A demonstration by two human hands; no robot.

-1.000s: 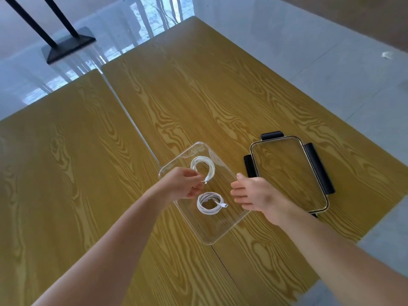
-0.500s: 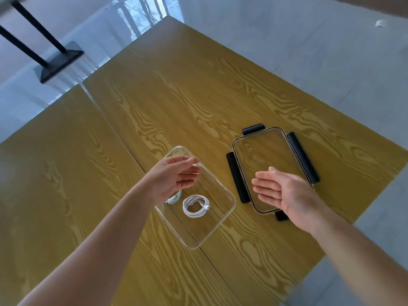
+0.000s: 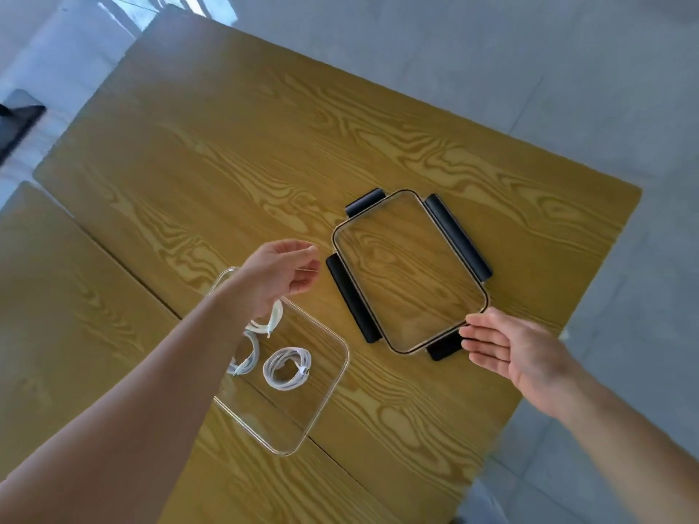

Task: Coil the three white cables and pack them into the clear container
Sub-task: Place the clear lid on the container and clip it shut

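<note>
Adjoining wood-grain tables [image 3: 234, 153] on grey tiles [image 3: 567, 70], both hands [image 3: 280, 274] loosely spread.

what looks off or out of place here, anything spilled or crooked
Nothing stands out. Three coiled white cables lie inside the clear container, none trailing over its rim. The lid lies flat on the table beside it, with the right hand at its near corner and the left hand open above the container.
</note>
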